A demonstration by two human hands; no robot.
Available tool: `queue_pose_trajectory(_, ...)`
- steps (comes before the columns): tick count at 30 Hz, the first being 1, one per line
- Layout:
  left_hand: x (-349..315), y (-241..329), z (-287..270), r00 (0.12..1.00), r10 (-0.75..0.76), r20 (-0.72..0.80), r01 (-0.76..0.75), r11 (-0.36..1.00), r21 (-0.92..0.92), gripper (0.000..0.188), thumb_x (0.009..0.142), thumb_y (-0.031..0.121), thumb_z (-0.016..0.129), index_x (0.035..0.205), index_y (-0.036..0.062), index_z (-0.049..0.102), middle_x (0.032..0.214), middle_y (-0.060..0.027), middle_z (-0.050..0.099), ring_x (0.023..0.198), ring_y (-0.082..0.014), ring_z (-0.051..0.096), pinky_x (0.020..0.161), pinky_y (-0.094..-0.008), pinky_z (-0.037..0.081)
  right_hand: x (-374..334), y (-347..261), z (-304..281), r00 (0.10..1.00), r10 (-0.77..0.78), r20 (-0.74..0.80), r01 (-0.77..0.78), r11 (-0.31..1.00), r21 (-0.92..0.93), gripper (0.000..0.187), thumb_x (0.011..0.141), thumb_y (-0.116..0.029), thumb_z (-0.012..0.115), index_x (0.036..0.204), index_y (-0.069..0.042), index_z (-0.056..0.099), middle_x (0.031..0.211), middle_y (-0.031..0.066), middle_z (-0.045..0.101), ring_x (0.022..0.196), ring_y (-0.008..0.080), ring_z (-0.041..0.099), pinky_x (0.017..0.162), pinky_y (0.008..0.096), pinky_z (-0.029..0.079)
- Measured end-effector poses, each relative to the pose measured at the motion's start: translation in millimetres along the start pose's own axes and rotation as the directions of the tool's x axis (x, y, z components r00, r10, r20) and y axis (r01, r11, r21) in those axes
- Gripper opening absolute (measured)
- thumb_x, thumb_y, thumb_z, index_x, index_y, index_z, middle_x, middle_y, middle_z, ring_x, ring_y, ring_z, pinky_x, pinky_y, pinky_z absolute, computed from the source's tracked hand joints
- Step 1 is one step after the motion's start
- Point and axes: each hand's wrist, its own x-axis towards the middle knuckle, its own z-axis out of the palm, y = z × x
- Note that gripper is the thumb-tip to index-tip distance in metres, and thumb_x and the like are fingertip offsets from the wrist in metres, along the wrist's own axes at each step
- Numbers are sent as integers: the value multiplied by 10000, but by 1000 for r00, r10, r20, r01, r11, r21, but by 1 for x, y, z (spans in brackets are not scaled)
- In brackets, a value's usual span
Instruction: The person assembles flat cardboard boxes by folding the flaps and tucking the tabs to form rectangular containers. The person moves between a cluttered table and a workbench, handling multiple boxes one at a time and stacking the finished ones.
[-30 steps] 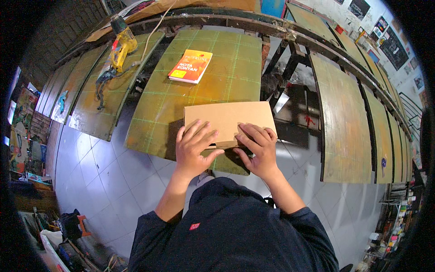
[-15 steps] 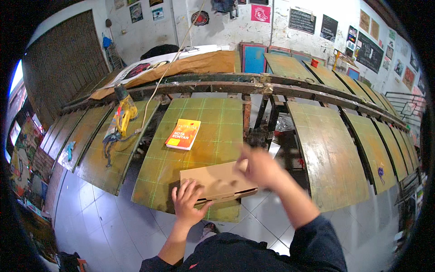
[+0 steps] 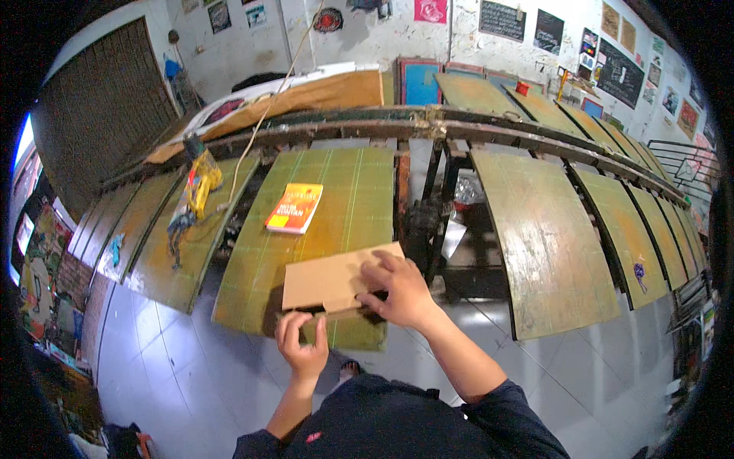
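A flat brown cardboard box [image 3: 325, 281] lies near the front edge of a green-yellow board [image 3: 252, 294], its lid down. My right hand [image 3: 401, 292] rests over the right end of the lid, fingers spread and bent, thumb near the front edge. At the front left corner of the box is my left hand [image 3: 303, 348], its fingers curled toward the front edge and the thumb standing apart from them, with nothing visible between. Beyond the box, a red and yellow pad [image 3: 294, 208] lies on the same board.
A yellow heat gun [image 3: 203, 183] with its cable lies on the board to the left. More tilted boards [image 3: 544, 245] stand to the right, with gaps between them. A dark metal rail [image 3: 321, 126] runs behind. Brown paper [image 3: 329, 93] covers the far table.
My right hand has come down from above the box's right side onto its lid. My left hand has slid off the lid to the front edge, and its fingers have curled.
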Motion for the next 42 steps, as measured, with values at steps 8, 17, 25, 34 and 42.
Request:
queue_pose_trajectory(8, -17, 4, 9, 976, -208, 64, 217, 961, -175, 158, 746, 34, 685, 899, 15, 652, 812, -111, 654, 718, -187, 636, 611, -280, 486, -11, -5, 7, 992, -129, 4, 129, 990, -55, 389, 721, -378, 674, 1036, -152, 649, 1222, 81, 530, 1104, 298, 480, 955, 507, 324)
queue_pose_trajectory(17, -26, -7, 18, 921, -386, 52, 387, 895, -223, 177, 763, 46, 691, 929, 21, 636, 854, -75, 657, 749, -106, 592, 619, -240, 453, -9, -5, 16, 976, -212, -56, 210, 977, -46, 264, 729, -249, 683, 971, -146, 664, 1086, 32, 621, 1023, 253, 548, 876, 400, 401)
queue_pose_trajectory(25, -1, -9, 12, 990, 72, 123, -100, 966, 238, 196, 742, 124, 682, 934, 93, 655, 1071, -30, 620, 993, -222, 529, 870, -343, 339, -15, -2, 25, 974, -199, -107, 192, 979, -67, 249, 720, -237, 689, 954, -153, 669, 1076, 1, 628, 1011, 242, 557, 858, 393, 415)
queue_pose_trajectory(34, 3, -11, 15, 992, 35, 123, -65, 966, 252, 181, 725, 130, 693, 904, 122, 664, 1020, 7, 629, 1004, -226, 496, 864, -353, 333, -12, 1, 26, 977, -172, -129, 167, 985, -47, 219, 719, -234, 692, 926, -165, 678, 1052, -11, 635, 991, 217, 561, 851, 388, 415)
queue_pose_trajectory(42, 3, -16, 16, 988, 61, 142, -100, 952, 289, 162, 743, 175, 688, 897, 128, 670, 1044, 6, 634, 1049, -195, 520, 882, -364, 301, -12, -2, 26, 978, -170, -123, 162, 984, -78, 203, 714, -228, 695, 908, -169, 678, 1045, -19, 639, 993, 204, 566, 837, 382, 421)
